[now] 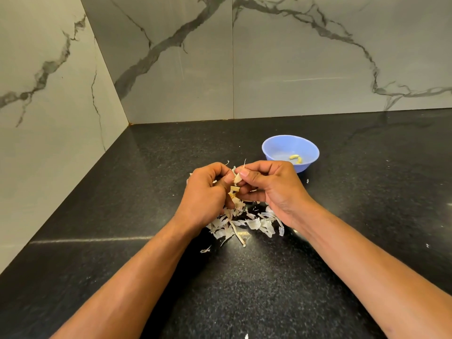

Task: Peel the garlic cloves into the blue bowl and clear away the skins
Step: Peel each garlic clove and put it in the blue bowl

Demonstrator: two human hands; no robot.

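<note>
Head cam view looks straight down at both hands working over the counter. Right hand (266,189) has its thumb and fingertips pinched on a garlic clove (237,178), and the left hand (208,192) is curled in tight against it, gripping what looks like the rest of the bulb or a bit of skin. Can't tell exactly which, the fingers hide it. So both hands are clamped, meeting right at the clove.

Looks like we're mid-peel on this one. Blue bowl (271,149) sits just beyond the right hand, and it's got a couple of peeled cloves (296,158) in the bottom, so I'd say the task is underway but nowhere near done. Skins (252,223) are piled loose on the black countertop (146,289) right under the hands, with a few stray flakes further out.

Next move, my guess: strip the last of the skin, then a short reach forward and right to drop the clove in the bowl. Needs a light pinch, since those things get slippery.

Room-wise, plenty of open counter to the right and toward the camera. Marble wall (49,118) closes off the left and the back, so sweeping the skins will probably go toward the near edge, which isn't in view.
</note>
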